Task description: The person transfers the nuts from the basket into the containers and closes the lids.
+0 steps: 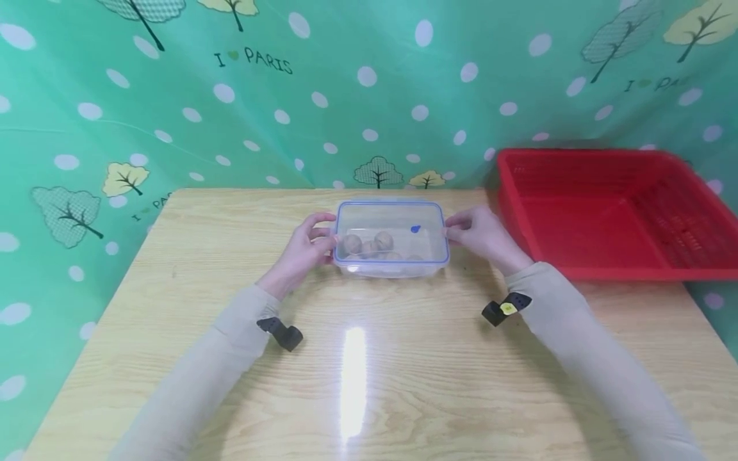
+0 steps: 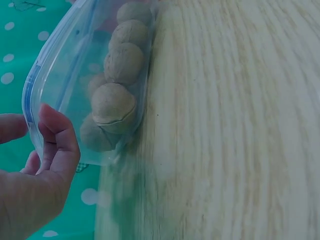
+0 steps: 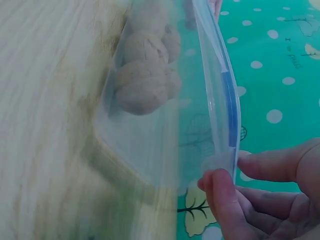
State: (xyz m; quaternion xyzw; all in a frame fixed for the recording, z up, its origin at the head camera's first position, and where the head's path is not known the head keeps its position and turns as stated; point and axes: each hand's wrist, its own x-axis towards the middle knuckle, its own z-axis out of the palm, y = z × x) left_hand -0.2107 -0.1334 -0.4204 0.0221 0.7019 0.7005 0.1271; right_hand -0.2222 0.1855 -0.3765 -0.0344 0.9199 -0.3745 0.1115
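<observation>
A clear plastic container [image 1: 391, 239] with a blue-rimmed lid sits on the wooden table [image 1: 403, 371], nearer the far edge than the near one and about midway between the side edges. Inside lie several walnuts [image 1: 366, 244], loose against the bottom. The left hand [image 1: 304, 251] pinches the lid's left end, fingers curled over the rim; the right hand [image 1: 483, 234] does the same at the right end, thumb and fingertips clamped on a small tab there. I'd judge the box light and fairly stiff, its smooth walls a bit slippery, so the rim and end tabs are the sure places to grip. The nuts will likely roll and rattle if it tips. A red basket [image 1: 617, 211] stands at the far right corner.
</observation>
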